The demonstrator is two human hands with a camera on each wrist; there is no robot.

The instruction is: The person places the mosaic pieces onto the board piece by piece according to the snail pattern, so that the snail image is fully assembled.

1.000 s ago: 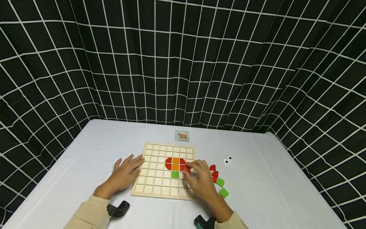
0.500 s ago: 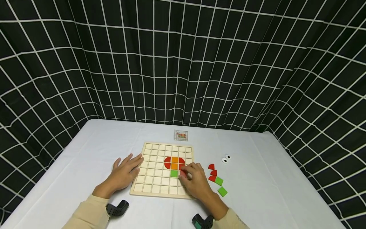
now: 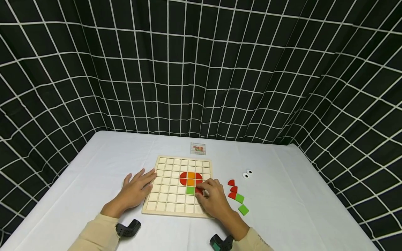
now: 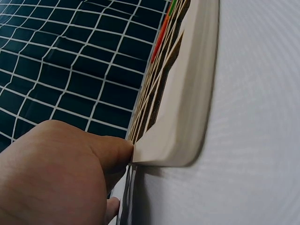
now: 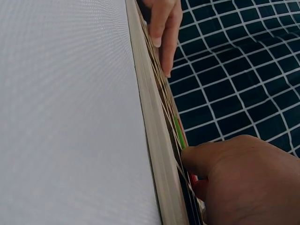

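A wooden grid board [image 3: 171, 198] lies on the white table. Set in its cells are two orange squares [image 3: 191, 179], curved red pieces [image 3: 183, 178] on either side of them and a green square tile [image 3: 190, 190] below. My right hand [image 3: 213, 198] is over the board's right part, its thumb and forefinger pinching a red tile [image 3: 198, 190] at the cell just right of the green one. My left hand [image 3: 134, 190] rests with fingers extended at the board's left edge; in the left wrist view its thumb [image 4: 115, 152] touches the board's corner.
Right of the board lie several red quarter-round pieces [image 3: 231, 182], two green square tiles [image 3: 243, 210] and two white eye pieces [image 3: 246, 176]. A small picture card [image 3: 198, 148] lies behind the board. A black curtain with white grid lines [image 3: 176, 69] surrounds the table.
My right hand has moved slightly left and down with the red tile, from beside the upper red piece to the cell right of the green square. The left hand stays at the board's edge.
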